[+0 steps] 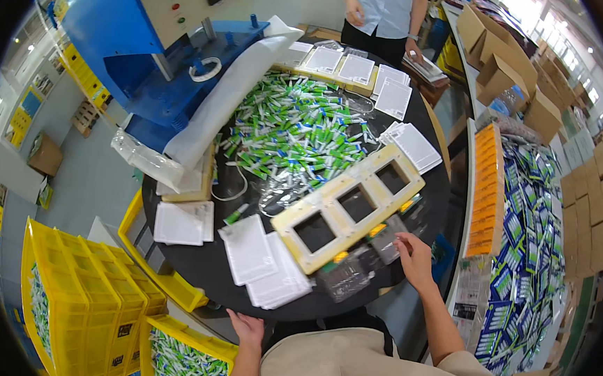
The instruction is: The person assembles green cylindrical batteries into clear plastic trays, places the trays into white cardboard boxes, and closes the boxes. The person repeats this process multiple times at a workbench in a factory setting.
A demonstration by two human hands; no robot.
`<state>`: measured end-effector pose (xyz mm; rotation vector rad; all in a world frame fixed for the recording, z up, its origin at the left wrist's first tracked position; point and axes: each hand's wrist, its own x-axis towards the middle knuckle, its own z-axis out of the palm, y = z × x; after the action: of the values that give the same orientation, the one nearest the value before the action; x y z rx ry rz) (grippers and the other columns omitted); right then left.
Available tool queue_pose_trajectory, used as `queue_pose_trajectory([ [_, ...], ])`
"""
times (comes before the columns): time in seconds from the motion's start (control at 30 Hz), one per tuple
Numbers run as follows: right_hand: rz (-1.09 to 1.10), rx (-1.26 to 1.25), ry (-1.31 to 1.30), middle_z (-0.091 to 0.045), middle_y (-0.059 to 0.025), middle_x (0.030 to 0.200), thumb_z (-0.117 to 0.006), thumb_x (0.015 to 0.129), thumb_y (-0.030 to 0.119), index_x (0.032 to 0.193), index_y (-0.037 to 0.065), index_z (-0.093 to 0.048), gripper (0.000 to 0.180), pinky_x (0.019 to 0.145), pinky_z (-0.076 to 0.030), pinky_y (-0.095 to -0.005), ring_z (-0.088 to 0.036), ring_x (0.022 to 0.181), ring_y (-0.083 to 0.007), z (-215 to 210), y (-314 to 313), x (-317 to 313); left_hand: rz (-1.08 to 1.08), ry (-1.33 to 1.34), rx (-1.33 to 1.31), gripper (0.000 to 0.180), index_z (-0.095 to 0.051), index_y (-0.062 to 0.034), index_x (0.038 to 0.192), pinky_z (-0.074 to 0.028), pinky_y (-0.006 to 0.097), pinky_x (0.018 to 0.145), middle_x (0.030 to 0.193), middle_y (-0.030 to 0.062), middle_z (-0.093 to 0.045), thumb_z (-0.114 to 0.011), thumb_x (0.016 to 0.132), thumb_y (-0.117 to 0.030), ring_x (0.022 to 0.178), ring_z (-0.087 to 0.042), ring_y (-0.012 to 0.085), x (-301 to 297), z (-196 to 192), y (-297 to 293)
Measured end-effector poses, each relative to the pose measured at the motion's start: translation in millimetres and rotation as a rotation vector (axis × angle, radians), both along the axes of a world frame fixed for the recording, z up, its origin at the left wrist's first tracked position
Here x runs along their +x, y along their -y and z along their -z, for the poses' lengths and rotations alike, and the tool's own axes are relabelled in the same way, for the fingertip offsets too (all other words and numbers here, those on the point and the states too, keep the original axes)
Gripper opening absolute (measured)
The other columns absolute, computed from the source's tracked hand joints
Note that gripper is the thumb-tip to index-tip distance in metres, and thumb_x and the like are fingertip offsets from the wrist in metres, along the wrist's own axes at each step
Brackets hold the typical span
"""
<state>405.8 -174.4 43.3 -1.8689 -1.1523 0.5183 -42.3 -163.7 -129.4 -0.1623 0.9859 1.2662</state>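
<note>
My right hand [415,260] is at the table's right front edge, its bent fingers pinching the edge of a clear plastic blister shell [384,244]. More clear shells [344,278] lie beside it, partly under a cream frame with three square openings [356,204]. My left hand [246,329] holds nothing; its fingers are apart, just below the front rim of the round black table [204,279]. White printed cards [248,249] lie in an overlapping pile left of the frame. A single green-and-white tube [235,215] sits beside them.
A heap of green-and-white tubes [295,132] covers the table's middle. A blue machine [177,67] stands at the far left, yellow crates [84,298] at the near left. A bin of blue-green packs [526,273] is on the right. Another person [384,12] stands across the table.
</note>
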Motion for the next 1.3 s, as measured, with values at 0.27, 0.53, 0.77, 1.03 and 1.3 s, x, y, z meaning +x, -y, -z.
queue_pose_trajectory([
  [0.27,-0.741,-0.104,0.447,-0.063,-0.0083,0.106,-0.082,0.078,0.027,0.105,0.008,-0.067,0.037,0.086,-0.048,-0.0412,-0.059,0.107,-0.0304,30,9,-82,-0.016,-0.299,-0.081,0.077,-0.043,-0.0112,0.154,-0.033,0.048,0.120,0.158,0.0114,-0.044,-0.034,0.103,-0.068,0.142,-0.043,0.0346,-124,17,-148],
  [0.53,-0.872,-0.098,0.723,-0.063,-0.0012,0.096,-0.082,0.075,0.033,0.089,0.012,-0.069,0.029,0.087,-0.043,-0.0374,-0.058,0.102,-0.0228,50,-30,-152,0.066,-0.381,0.004,0.077,-0.045,-0.0105,0.154,-0.034,0.048,0.119,0.159,0.0122,-0.043,-0.034,0.103,-0.068,0.142,-0.045,0.0349,-173,19,-223],
  [0.77,-1.010,-0.296,0.542,-0.067,-0.0008,0.089,-0.075,0.085,0.026,0.095,0.015,-0.078,0.015,0.087,-0.043,-0.0381,-0.065,0.092,-0.0220,49,-41,-148,0.005,-1.121,0.168,0.038,-0.059,-0.0047,0.124,-0.047,0.040,0.094,0.114,0.0092,-0.061,-0.052,0.106,-0.038,0.104,-0.058,0.0257,-147,-33,-202],
  [1.03,-1.116,-0.097,0.599,-0.065,-0.0119,0.090,-0.068,0.077,0.010,0.080,0.003,-0.067,0.007,0.075,-0.054,-0.0421,-0.066,0.093,-0.0297,42,-45,-147,1.506,-1.728,1.601,0.035,-0.073,-0.0102,0.105,-0.054,0.040,0.082,0.100,0.0071,-0.069,-0.079,0.080,-0.034,0.096,-0.067,0.0274,-20,-131,-125],
  [1.3,-0.861,-0.021,0.540,-0.058,-0.0053,0.091,-0.068,0.080,0.011,0.087,0.006,-0.066,0.009,0.080,-0.052,-0.0366,-0.058,0.096,-0.0242,38,-26,-147,1.781,-1.796,1.791,0.014,-0.074,-0.0112,0.091,-0.054,0.038,0.081,0.091,0.0044,-0.066,-0.071,0.083,-0.022,0.093,-0.066,0.0240,-12,-119,-139],
])
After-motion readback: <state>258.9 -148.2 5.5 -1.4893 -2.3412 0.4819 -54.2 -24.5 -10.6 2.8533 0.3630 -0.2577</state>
